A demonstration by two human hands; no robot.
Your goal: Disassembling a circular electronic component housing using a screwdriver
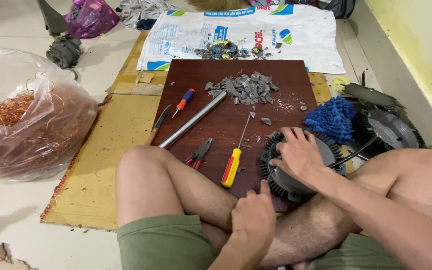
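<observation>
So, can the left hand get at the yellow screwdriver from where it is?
Probably yes: the left hand rests near the yellow screwdriver, which lies on the board with nothing over its handle.
</observation>
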